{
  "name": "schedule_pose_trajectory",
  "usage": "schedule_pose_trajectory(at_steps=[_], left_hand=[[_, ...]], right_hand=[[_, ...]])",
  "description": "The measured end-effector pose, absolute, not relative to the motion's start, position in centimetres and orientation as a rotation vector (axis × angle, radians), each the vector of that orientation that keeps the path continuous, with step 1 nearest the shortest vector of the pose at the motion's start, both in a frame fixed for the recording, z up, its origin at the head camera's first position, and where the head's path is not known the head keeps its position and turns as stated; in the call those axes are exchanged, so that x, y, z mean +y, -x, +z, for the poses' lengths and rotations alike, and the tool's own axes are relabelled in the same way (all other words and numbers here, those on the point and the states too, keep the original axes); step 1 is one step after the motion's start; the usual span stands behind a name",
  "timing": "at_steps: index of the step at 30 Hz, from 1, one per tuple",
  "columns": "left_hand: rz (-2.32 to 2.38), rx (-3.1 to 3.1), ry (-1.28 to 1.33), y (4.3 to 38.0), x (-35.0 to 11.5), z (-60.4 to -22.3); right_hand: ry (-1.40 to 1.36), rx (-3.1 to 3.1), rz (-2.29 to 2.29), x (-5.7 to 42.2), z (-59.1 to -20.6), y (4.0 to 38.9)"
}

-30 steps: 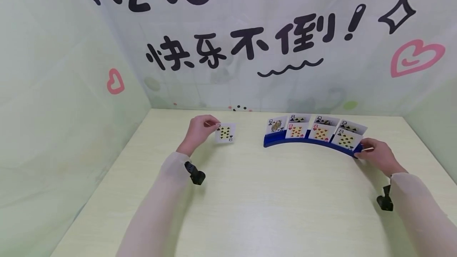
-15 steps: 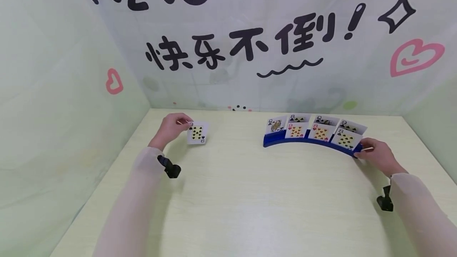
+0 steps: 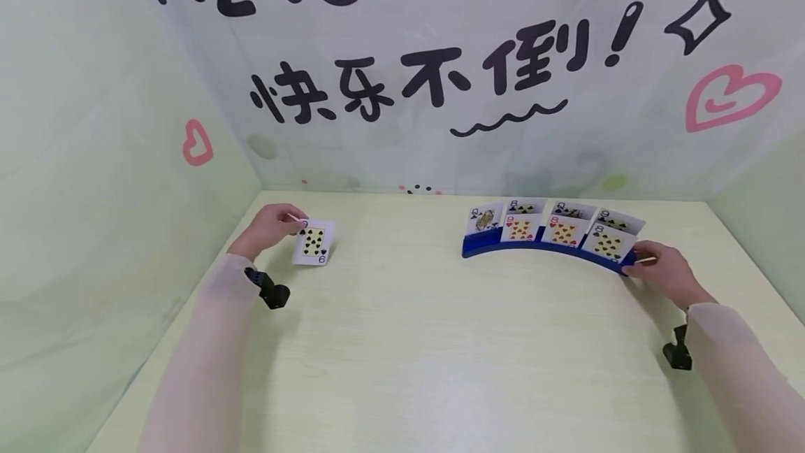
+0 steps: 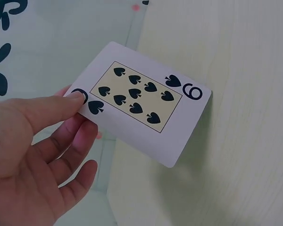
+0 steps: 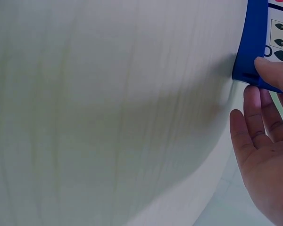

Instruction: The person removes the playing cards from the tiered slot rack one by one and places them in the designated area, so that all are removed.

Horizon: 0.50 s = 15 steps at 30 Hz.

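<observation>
My left hand (image 3: pixel 267 228) pinches a nine of spades (image 4: pixel 134 96) by one corner, thumb on its face. The card is tilted, its face towards me, over the left part of the table; its shadow falls beside it. My right hand (image 3: pixel 669 273) grips the right end of a curved blue card holder (image 3: pixel 481 244), with the thumb on the front and fingers behind. In the holder stand two rows of playing cards. The front row has a nine of hearts (image 3: pixel 521 228), an eight of hearts (image 3: pixel 562 231) and an eight of spades (image 3: pixel 608 243). At its left end a queen (image 3: pixel 483 219) stands in the rear row.
Behind the front cards, an eight (image 3: pixel 525 204), another queen (image 3: pixel 574 210) and a nine (image 3: pixel 619 220) are partly covered. The pale wooden table (image 3: pixel 428 341) meets a printed cloth backdrop (image 3: pixel 390 159) at the back. Cloth walls stand at both sides.
My left hand has carried the nine of spades to the left, away from the card holder. The right hand stays on the holder's right end, and the cards in it have not moved.
</observation>
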State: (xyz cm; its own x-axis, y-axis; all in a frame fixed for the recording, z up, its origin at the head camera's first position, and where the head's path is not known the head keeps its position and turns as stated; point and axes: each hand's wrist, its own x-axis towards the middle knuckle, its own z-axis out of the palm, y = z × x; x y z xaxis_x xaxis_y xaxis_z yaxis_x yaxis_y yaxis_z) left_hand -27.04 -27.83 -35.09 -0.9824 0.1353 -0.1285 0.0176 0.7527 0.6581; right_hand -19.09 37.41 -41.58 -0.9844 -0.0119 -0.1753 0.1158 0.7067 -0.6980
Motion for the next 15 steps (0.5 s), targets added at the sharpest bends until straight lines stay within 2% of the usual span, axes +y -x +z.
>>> schedule_pose_trajectory(at_steps=[15], left_hand=[[1.014,2.844,-0.008,26.4,-31.2,-37.4]], right_hand=[[-0.064,2.773,-1.153,37.5,-42.0,19.0]])
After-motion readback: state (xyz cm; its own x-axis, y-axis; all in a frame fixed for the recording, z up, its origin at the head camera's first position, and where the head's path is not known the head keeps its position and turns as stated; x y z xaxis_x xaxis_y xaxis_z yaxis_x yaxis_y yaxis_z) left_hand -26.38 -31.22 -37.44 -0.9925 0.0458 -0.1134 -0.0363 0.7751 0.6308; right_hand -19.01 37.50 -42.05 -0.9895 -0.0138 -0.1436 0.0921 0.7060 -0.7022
